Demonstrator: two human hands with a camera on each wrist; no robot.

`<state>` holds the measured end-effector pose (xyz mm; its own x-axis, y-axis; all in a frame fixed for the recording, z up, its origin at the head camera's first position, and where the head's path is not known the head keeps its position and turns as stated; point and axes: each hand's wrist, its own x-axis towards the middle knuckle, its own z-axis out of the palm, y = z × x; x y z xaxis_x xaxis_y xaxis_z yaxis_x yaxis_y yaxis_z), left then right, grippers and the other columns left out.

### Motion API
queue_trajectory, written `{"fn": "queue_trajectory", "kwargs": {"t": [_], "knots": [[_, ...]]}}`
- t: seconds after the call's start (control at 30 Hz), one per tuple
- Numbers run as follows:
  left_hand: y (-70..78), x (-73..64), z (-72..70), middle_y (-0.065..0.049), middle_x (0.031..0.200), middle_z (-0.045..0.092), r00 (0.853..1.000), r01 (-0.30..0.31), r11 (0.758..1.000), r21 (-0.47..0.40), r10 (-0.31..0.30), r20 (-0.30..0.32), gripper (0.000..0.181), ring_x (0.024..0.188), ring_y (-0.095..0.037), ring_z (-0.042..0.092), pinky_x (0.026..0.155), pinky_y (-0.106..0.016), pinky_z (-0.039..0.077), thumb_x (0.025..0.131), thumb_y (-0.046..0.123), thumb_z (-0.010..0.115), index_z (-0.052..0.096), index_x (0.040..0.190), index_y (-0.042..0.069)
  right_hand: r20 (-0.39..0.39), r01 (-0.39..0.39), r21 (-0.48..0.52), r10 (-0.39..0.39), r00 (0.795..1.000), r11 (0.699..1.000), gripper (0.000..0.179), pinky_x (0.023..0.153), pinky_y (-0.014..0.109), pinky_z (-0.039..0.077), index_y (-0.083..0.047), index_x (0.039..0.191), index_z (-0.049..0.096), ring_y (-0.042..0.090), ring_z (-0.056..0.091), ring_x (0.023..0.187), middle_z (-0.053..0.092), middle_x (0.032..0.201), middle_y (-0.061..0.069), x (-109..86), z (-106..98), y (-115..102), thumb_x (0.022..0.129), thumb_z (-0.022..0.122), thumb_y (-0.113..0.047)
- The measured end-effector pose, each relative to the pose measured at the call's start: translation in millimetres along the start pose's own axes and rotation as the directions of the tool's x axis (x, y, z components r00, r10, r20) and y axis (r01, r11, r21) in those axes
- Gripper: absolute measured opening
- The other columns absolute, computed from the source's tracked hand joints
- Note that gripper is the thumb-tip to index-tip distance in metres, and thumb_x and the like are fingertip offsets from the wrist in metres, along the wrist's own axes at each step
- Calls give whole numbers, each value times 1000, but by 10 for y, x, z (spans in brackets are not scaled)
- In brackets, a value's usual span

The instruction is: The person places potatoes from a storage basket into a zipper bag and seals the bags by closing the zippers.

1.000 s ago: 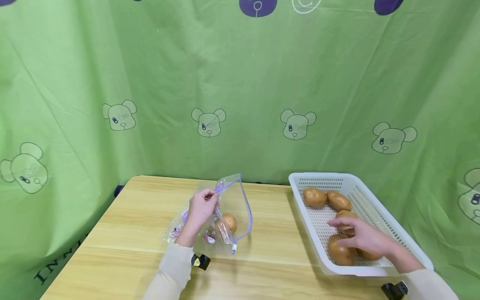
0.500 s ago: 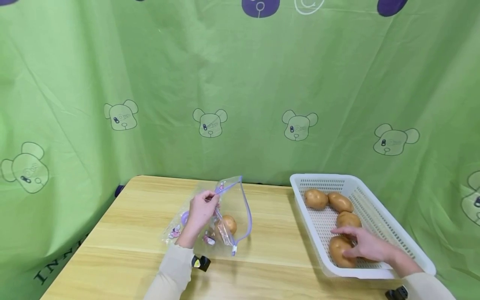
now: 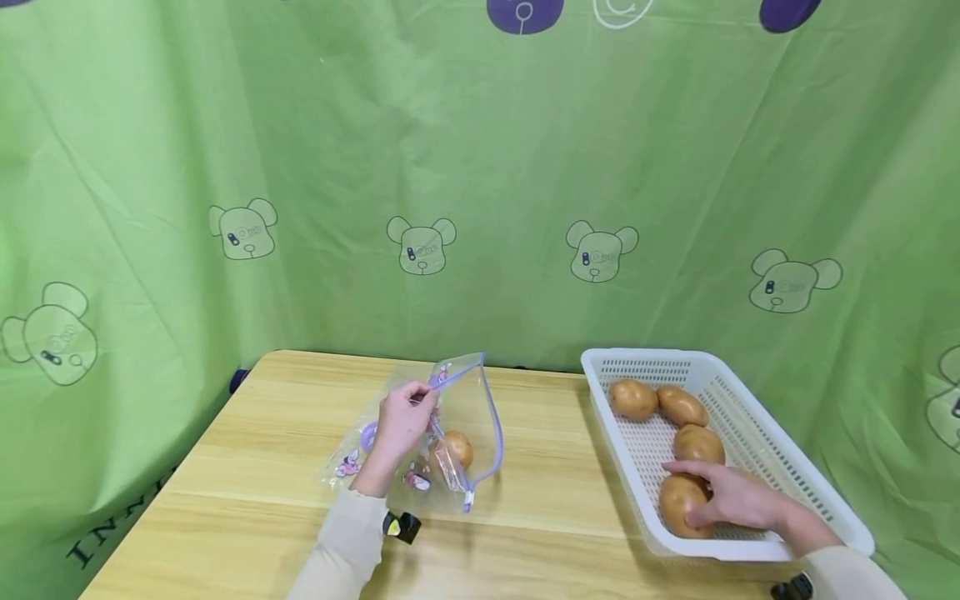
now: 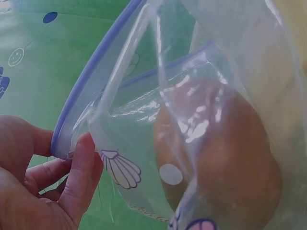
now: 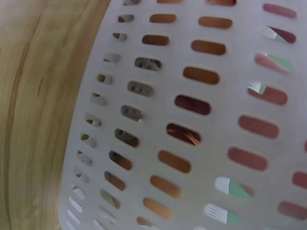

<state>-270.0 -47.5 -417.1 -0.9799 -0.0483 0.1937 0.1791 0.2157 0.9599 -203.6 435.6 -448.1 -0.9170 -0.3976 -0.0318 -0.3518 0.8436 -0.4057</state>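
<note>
My left hand (image 3: 406, 418) pinches the edge of a clear zip bag (image 3: 491, 400) with a purple rim and printed shells. The bag's mouth stands open toward the right, and one potato (image 3: 456, 450) lies inside; the left wrist view shows this potato (image 4: 225, 153) large through the plastic. On the right, my right hand (image 3: 738, 498) reaches into a white plastic basket (image 3: 637, 500) and grips the nearest potato (image 3: 681, 503), thumb on its front and fingers over its far side. In the right wrist view the basket wall (image 5: 158, 110) hides most of the hand.
Several other potatoes lie in the basket, among them one at the back left (image 3: 633, 399) and one beside it (image 3: 682, 406). Wooden tabletop (image 3: 547, 467) lies between bag and basket. A green patterned curtain (image 3: 495, 292) hangs behind the table.
My right hand has come down onto the nearest potato, its thumb and fingers now around it. The left hand and the bag have stayed in place.
</note>
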Motion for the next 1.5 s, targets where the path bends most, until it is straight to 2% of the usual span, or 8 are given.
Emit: {"fn": "queue_trajectory", "kwargs": {"t": [0.27,0.73,0.87,0.93,1.1,1.17,1.27,1.5], "knots": [[-7,-3,-5,-9,72,63,1000,-9,1000,1,9,-2,13,54,-13,56,51,-28,55,90,10,60,66,89,-2,2,-23,-67,23,1000,997,77,69,42,46,-10,131,54,25,58,87,63,111,15,-12,-18,-28,65,81,-39],[-10,-9,-11,-9,72,63,1000,-11,1000,-3,11,7,14,54,-13,57,52,-30,55,90,10,60,66,90,-2,-32,-65,-41,64,997,997,75,67,38,46,-11,121,55,22,58,83,62,102,7,-9,-20,-72,58,85,-38],[-9,-13,-13,-10,73,63,1000,-5,1000,-8,5,7,14,55,-13,57,53,-30,56,90,9,60,65,91,-4,-38,-71,25,72,997,997,74,65,35,46,-12,122,49,19,57,80,61,99,7,-9,-28,-62,62,84,-35],[-9,-15,-13,-10,73,63,1000,-1,1000,-11,1,5,14,56,-13,57,53,-30,56,90,9,60,65,92,-4,-61,-47,74,51,997,996,71,66,33,47,-11,121,47,17,58,81,60,99,7,-11,-31,-51,64,85,-33],[-16,-15,-14,-10,73,63,1000,5,1000,-16,-5,1,14,57,-14,58,56,-34,57,90,9,60,66,92,-3,-140,102,203,-74,987,974,60,70,26,50,-9,122,45,10,57,88,52,113,16,-38,-59,-44,74,81,-19],[-22,-14,-13,-10,73,63,1000,4,1000,-17,-4,1,14,57,-14,58,56,-34,57,90,9,60,66,92,-3,-157,133,213,-101,982,968,60,71,26,50,-10,126,43,8,56,92,46,121,21,-57,-92,-66,78,77,-15],[-28,-12,-10,-10,73,63,1000,4,1000,-20,-4,4,13,57,-14,58,56,-33,57,90,9,60,66,91,-2,-171,139,211,-104,980,968,60,72,26,49,-12,132,43,8,55,94,43,127,24,-74,-157,-121,81,74,-12],[-37,-2,-1,-9,73,63,1000,7,1000,-17,-7,7,14,57,-14,58,53,-27,55,91,10,60,66,92,-3,-162,95,257,-54,985,962,57,72,27,51,-9,136,39,9,57,96,49,124,24,-81,-346,-313,87,68,-13]]}}
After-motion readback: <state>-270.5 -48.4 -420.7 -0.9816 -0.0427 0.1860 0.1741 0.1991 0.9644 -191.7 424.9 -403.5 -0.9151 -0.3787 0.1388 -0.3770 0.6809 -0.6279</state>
